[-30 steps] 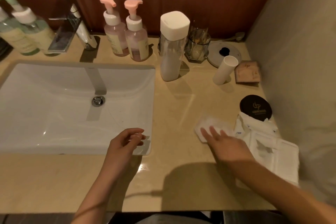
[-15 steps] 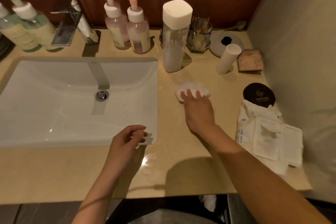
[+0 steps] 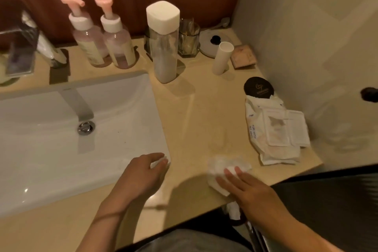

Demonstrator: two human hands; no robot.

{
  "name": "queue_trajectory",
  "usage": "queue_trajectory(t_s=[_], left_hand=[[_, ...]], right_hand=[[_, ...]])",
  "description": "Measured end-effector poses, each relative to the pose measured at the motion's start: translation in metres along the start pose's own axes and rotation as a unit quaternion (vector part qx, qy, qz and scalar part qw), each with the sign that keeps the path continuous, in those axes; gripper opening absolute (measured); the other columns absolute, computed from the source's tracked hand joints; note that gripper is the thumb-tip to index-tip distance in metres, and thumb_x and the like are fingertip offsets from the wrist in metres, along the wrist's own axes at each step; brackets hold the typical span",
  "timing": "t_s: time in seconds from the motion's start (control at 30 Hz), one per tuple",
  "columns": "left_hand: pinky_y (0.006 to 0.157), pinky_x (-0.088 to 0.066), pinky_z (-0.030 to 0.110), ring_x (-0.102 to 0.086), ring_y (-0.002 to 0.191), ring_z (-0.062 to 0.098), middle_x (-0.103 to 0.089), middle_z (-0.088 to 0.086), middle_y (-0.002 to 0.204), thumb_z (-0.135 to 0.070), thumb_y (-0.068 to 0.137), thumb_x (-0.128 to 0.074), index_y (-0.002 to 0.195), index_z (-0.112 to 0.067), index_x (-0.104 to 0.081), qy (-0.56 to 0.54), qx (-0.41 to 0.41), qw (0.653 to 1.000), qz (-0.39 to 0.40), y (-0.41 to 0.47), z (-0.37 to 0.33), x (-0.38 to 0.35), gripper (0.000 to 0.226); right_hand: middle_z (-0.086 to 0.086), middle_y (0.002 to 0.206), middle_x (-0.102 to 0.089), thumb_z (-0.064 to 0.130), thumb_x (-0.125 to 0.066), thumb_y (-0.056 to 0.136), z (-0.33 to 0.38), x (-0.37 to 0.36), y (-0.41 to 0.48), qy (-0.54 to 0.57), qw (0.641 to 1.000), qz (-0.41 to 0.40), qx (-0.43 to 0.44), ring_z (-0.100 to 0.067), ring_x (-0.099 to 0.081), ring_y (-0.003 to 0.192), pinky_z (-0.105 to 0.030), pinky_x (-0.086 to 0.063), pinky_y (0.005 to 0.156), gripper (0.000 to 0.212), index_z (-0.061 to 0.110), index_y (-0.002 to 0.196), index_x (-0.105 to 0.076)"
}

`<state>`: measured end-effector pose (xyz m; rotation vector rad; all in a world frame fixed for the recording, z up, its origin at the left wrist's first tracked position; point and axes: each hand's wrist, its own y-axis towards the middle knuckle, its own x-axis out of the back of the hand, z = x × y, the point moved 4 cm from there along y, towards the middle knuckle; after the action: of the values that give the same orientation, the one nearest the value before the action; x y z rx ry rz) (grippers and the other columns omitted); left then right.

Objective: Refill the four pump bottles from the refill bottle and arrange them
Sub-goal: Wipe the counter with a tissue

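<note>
- Head view, the wiping: the right hand [image 3: 253, 192] lies flat, fingers straight, pressing a crumpled white wipe [image 3: 223, 166] onto the counter [image 3: 196, 112] at its near edge. Half a second ago that wipe was up by the foot of the refill bottle [image 3: 164, 51], and a second ago it was beside the pack of wipes [image 3: 276, 129]. So it is sweeping back and forth.
- Head view, the other hand: the left hand [image 3: 141, 176] has stayed at the near corner of the sink [image 3: 126, 120], fingers loosely curled. Something pale shows at its fingertips, but I cannot tell whether it pinches a scrap or holds nothing.
- Head view, the task's things: the refill bottle stands capped at the back, just right of the sink. The pink pump bottles [image 3: 119, 47] stand side by side to its left, pumps on. The green pair seen earlier at the far left is now out of frame.
- Judgement: filling looks finished, and this is clean-up of spills.
</note>
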<state>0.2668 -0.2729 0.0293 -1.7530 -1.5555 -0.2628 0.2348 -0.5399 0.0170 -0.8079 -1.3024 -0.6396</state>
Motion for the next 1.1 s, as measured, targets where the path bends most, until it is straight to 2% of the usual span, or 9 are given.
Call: queue_trajectory(t_s=[0.1,0.2,0.33,0.43,0.53,0.67,0.9,1.0,1.1], left_hand=[[0.067,-0.039,0.028,-0.055,0.064,0.011,-0.061,-0.004,0.066,-0.058,0.085,-0.033,0.070,-0.016,-0.058,0.010,-0.045,0.996,0.073,-0.007,-0.007,-0.005,0.051],[0.058,-0.034,0.029,-0.045,0.052,0.016,-0.050,0.004,0.054,-0.052,0.093,-0.033,0.069,-0.007,-0.054,0.046,-0.074,0.994,0.067,-0.013,-0.005,-0.002,0.055],[0.052,-0.030,0.029,-0.042,0.047,0.012,-0.043,-0.004,0.042,-0.044,0.096,-0.036,0.055,-0.013,-0.046,0.073,-0.069,0.995,0.019,-0.021,0.001,0.005,0.052],[0.058,-0.041,0.032,-0.052,0.056,0.016,-0.057,-0.001,0.054,-0.050,0.096,-0.028,0.063,-0.009,-0.061,0.082,-0.027,0.996,-0.035,-0.025,0.015,0.011,0.061],[0.070,-0.047,0.036,-0.058,0.067,0.019,-0.067,0.008,0.071,-0.053,0.094,-0.022,0.082,-0.006,-0.070,0.084,-0.007,0.993,-0.081,-0.031,0.025,0.013,0.069],[0.076,-0.043,0.033,-0.057,0.070,0.017,-0.068,0.010,0.075,-0.051,0.095,-0.021,0.087,-0.001,-0.069,0.056,0.011,0.992,-0.111,-0.038,0.027,0.008,0.070],[0.101,-0.035,0.034,-0.047,0.060,0.002,-0.068,0.013,0.077,-0.041,0.099,-0.023,0.084,-0.001,-0.068,0.054,-0.006,0.987,-0.150,-0.046,0.025,0.002,0.062],[0.103,-0.035,0.039,-0.048,0.063,0.005,-0.070,0.010,0.081,-0.039,0.100,-0.025,0.091,-0.006,-0.070,0.036,-0.017,0.986,-0.162,-0.049,0.025,0.002,0.056],[0.091,-0.040,0.035,-0.056,0.078,0.014,-0.070,0.004,0.088,-0.039,0.100,-0.024,0.102,-0.017,-0.071,0.011,-0.020,0.984,-0.177,-0.050,0.029,0.002,0.052]], right_hand=[[0.002,0.138,-0.049,0.012,-0.083,0.058,-0.010,0.006,0.027,0.001,0.996,0.026,-0.086,-0.025,-0.057,0.117,-0.031,-0.056,0.078,0.088,0.031,0.136,-0.046],[0.005,0.155,-0.018,0.015,-0.044,0.097,-0.022,0.010,0.059,0.008,0.989,0.003,-0.146,-0.025,-0.026,0.140,-0.038,-0.042,0.100,0.060,0.035,0.147,-0.018],[-0.003,0.153,-0.025,0.014,-0.030,0.101,-0.031,0.020,0.103,-0.011,0.977,-0.051,-0.206,-0.029,-0.032,0.134,-0.040,-0.038,0.095,0.048,0.029,0.147,-0.022],[-0.004,0.147,-0.034,0.013,-0.036,0.098,-0.011,0.019,0.121,-0.001,0.976,-0.071,-0.207,-0.030,-0.039,0.126,-0.037,-0.040,0.088,0.047,0.026,0.143,-0.032],[-0.007,0.139,-0.048,0.009,-0.056,0.089,0.029,0.009,0.115,0.015,0.984,-0.103,-0.145,-0.035,-0.045,0.125,-0.038,-0.040,0.097,0.049,0.023,0.135,-0.048],[-0.005,0.116,-0.066,0.015,-0.087,0.051,0.081,-0.015,0.091,0.026,0.995,-0.072,-0.072,-0.031,-0.063,0.105,-0.036,-0.050,0.088,0.067,0.024,0.115,-0.067],[-0.001,0.122,-0.064,0.022,-0.088,0.051,0.105,-0.021,0.010,0.051,0.998,-0.041,0.024,-0.028,-0.061,0.110,-0.037,-0.046,0.094,0.070,0.029,0.117,-0.065],[0.000,0.119,-0.065,0.034,-0.084,0.056,0.077,-0.019,-0.012,0.024,0.998,-0.050,0.024,-0.026,-0.062,0.109,-0.039,-0.047,0.092,0.062,0.029,0.116,-0.066],[-0.002,0.117,-0.066,0.024,-0.089,0.050,0.038,-0.016,-0.017,-0.025,0.999,-0.031,-0.014,-0.025,-0.064,0.106,-0.039,-0.049,0.087,0.071,0.027,0.116,-0.065]])
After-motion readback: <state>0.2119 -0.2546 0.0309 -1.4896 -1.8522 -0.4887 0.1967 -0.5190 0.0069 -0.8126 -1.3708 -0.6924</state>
